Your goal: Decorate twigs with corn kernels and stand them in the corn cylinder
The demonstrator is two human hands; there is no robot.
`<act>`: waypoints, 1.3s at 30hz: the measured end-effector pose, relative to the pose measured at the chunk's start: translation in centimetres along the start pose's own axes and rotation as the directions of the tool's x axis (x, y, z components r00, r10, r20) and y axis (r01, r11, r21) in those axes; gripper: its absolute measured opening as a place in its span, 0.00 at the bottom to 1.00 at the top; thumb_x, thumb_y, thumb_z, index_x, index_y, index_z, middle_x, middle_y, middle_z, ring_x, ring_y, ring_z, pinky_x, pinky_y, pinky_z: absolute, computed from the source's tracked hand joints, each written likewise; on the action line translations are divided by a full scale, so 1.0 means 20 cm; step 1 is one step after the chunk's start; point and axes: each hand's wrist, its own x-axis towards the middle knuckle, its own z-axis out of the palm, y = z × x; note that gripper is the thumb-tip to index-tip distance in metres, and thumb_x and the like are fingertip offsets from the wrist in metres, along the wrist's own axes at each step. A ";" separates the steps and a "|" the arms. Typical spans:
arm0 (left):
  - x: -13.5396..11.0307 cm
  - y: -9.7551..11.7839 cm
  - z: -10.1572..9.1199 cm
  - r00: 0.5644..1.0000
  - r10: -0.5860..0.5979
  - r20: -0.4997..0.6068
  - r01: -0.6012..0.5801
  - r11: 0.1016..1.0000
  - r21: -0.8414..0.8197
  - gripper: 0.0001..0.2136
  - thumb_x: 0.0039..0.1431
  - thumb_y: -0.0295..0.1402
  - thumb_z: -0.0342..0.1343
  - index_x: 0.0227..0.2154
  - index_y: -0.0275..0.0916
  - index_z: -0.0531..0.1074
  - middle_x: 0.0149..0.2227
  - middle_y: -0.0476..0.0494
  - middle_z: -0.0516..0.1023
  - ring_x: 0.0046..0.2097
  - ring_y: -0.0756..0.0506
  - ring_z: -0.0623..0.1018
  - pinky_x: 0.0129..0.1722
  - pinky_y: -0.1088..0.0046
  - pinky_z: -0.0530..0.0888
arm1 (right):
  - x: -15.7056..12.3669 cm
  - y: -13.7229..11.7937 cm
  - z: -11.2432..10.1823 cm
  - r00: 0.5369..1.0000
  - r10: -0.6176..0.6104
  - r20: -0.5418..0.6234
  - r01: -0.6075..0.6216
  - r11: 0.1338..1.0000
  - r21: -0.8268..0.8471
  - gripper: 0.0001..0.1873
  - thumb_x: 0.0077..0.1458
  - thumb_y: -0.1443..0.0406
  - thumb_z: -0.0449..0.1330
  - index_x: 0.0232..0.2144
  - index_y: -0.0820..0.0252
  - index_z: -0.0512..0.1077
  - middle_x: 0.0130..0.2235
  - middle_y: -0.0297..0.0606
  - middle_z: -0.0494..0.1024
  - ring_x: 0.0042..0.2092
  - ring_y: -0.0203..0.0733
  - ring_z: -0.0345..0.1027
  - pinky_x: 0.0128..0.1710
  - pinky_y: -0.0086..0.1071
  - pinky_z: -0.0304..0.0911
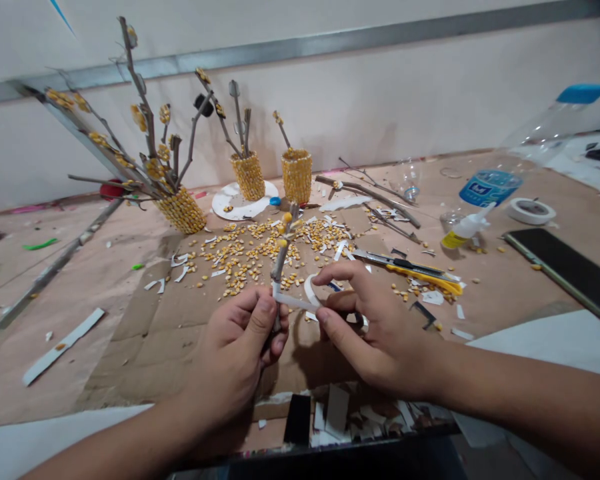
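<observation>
My left hand [247, 330] grips the lower end of a short twig [280, 260], which stands upright with a few corn kernels near its top. A white strip of tape or paper [297, 302] runs from the twig to my right hand [373, 320]. Thumb and fingers of that hand pinch the strip, and its loose end curls up by the index finger. Beneath both hands lies a sheet of brown cardboard [145, 340], with loose corn kernels [250, 257] scattered beyond them.
Behind stand corn-covered cups [180, 210] holding branches. To the right are a yellow utility knife [410, 270], a glue bottle [463, 230], a tape roll [531, 211], a phone [570, 267] and a clear plastic bottle [495, 183]. Paper scraps [337, 410] lie along the near edge.
</observation>
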 end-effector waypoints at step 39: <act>-0.05 -0.06 0.02 0.988 0.076 -0.134 -0.065 0.994 0.088 0.18 0.55 0.48 0.73 0.29 0.39 0.75 0.22 0.53 0.72 0.21 0.55 0.66 0.19 0.85 0.62 | 0.01 -0.06 0.04 0.890 0.304 0.339 -0.451 0.691 0.565 0.16 0.67 0.62 0.59 0.50 0.50 0.55 0.26 0.21 0.68 0.24 0.31 0.58 0.23 0.23 0.57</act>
